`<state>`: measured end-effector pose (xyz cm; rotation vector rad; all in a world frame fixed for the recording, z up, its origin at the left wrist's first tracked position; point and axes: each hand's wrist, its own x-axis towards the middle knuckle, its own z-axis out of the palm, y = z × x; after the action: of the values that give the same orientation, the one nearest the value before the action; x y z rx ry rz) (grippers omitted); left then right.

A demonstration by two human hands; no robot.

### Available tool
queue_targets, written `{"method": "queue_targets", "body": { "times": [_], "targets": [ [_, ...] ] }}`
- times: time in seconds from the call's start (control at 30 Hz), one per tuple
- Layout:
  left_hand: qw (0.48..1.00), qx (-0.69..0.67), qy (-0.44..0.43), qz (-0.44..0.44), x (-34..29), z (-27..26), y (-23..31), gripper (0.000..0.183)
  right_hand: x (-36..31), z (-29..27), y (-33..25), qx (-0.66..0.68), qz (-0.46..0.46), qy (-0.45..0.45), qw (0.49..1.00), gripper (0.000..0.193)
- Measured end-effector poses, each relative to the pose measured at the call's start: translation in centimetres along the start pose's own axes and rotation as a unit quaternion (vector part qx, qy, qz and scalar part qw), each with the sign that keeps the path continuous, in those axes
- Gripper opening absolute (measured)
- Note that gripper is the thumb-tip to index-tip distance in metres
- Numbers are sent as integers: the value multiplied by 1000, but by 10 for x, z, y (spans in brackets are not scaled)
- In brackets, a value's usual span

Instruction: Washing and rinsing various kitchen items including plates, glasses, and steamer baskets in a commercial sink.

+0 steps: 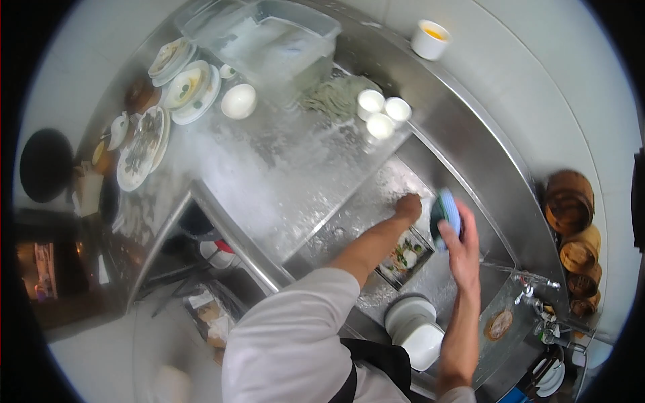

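My right hand (462,245) grips a sponge (445,216), blue on one side and dark green on the other, and holds it upright above the sink. Left of it, my left hand (408,207) is curled closed over the foamy steel surface. A pale, blurred thing shows at its fingers, too unclear to name. Just below my left forearm is a rectangular strainer (405,258) with food scraps in it. Nearer to me, several white dishes (418,341) are stacked in the sink.
Three white cups (380,125) stand beside a grey-green cloth (329,96). A clear plastic tub (279,50) is at the back, near a white bowl (239,101). Dirty plates (142,149) line the left. Taps (531,295) and bamboo steamers (579,248) are at right; another cup (431,41) sits on the ledge.
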<state>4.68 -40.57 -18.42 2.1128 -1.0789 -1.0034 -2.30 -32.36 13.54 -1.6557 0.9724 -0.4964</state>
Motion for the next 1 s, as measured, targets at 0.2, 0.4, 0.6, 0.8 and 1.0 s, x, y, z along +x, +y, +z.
{"method": "queue_targets", "body": {
  "times": [0.2, 0.4, 0.6, 0.8, 1.0],
  "targets": [
    [928, -230, 282, 83, -3, -12, -173, 19, 155, 353, -235, -103, -574, -153, 798, 47],
    [929, -332, 96, 132, -29, -64, -77, 35, 309, 446, -215, -508, -282, -346, 737, 43],
    [985, -160, -62, -15, -128, -123, -161, 52, 109, 277, -160, -77, -208, 44, 974, 37],
    [987, -99, -124, -16, -179, -148, -17, 35, -32, 102, 139, -328, 223, 188, 899, 30],
    [887, -117, -446, -15, -141, -116, -52, 30, -80, -16, 140, -455, 4, -54, 889, 26]
  ]
}}
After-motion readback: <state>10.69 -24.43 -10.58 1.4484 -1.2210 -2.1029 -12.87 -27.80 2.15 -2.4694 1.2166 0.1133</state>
